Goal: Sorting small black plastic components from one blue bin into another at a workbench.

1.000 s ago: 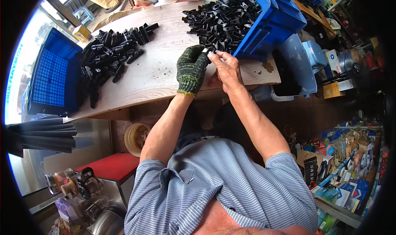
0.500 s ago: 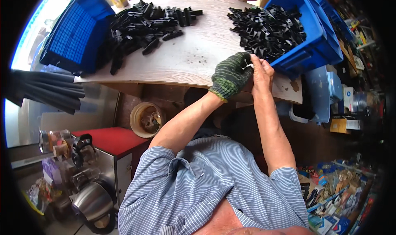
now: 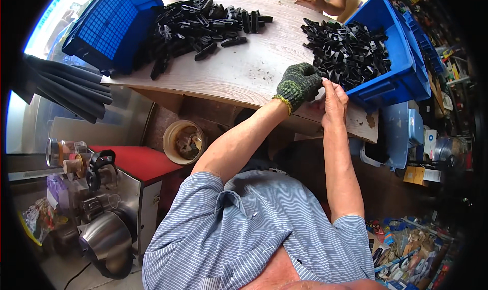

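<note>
Gloved left hand (image 3: 300, 84) and bare right hand (image 3: 334, 99) meeting at the wooden surface (image 3: 244, 68) edge, both grips pinched on a small black part (image 3: 323, 80), mostly hidden, just beside the blue bin (image 3: 401, 71) heaped with parts. Loose pile (image 3: 198, 23) lying farther left. Best done with the part pinched firm, close over the surface, so a slip lands on wood.

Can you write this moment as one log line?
left gloved hand: shut on small black plastic part | right bare hand: pinching same part | blue plastic crate: beside hands

Striped blue shirt (image 3: 244, 229), green knit glove (image 3: 299, 84), left hand (image 3: 300, 85)
</note>
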A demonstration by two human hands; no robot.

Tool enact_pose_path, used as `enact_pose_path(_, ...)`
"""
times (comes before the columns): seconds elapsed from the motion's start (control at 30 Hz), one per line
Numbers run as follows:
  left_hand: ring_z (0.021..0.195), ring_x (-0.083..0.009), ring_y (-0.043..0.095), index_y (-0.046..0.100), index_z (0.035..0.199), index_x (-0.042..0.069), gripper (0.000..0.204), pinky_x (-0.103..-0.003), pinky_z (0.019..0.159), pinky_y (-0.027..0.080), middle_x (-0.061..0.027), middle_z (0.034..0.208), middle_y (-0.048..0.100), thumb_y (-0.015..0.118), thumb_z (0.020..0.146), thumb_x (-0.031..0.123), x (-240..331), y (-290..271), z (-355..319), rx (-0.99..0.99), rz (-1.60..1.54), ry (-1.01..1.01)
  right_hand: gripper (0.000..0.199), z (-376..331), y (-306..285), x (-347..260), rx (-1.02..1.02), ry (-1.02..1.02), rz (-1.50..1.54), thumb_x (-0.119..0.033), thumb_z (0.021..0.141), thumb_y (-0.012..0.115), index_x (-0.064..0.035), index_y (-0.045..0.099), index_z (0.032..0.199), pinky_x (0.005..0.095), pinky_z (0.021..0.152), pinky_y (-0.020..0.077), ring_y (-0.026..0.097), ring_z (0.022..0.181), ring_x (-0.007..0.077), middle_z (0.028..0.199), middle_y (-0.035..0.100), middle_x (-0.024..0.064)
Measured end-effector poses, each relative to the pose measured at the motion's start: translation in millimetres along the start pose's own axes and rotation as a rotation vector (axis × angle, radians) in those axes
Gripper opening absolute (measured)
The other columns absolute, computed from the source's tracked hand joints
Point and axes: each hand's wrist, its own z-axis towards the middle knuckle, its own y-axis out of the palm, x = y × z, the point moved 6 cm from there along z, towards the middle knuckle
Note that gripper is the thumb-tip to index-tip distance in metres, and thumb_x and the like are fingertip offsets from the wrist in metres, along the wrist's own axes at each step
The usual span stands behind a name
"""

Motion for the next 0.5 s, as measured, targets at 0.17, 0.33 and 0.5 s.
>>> enact_pose_path(0.17,0.056,-0.0155,0.062,0.069,0.091,-0.001,0.019,-0.03,0.05,0.049,-0.0093,0.072,0.067,0.068,0.084,0.018,-2,-5,5,-0.018,-0.052,-0.025,0.027,-3,1,-2,-0.03,-0.031,-0.002,-0.028,0.086,0.077,-0.0062,0.064,0.094,0.0248,0.04,0.038,0.039,0.041,0.0071,0.055,0.048,-0.0035)
enact_pose_path(0.33,0.058,-0.0159,0.063,0.068,0.094,0.0,0.021,-0.031,0.051,0.05,-0.0097,0.074,0.068,0.065,0.086,0.019,-4,-8,5,0.014,0.011,0.028,0.03,-8,3,-9,-0.03,-0.089,0.02,-0.028,0.085,0.078,-0.0068,0.061,0.098,0.0244,0.04,0.0378,0.038,0.04,0.0068,0.053,0.045,-0.004)
enact_pose_path(0.5,0.061,-0.02,0.065,0.067,0.096,0.0,0.022,-0.033,0.055,0.052,-0.013,0.077,0.068,0.063,0.086,0.019,-7,-6,6,0.024,0.075,0.094,0.029,-4,4,-6,-0.195,-0.066,0.015,-0.028,0.087,0.077,-0.0062,0.061,0.099,0.0242,0.04,0.0382,0.038,0.04,0.0066,0.054,0.047,-0.0036)
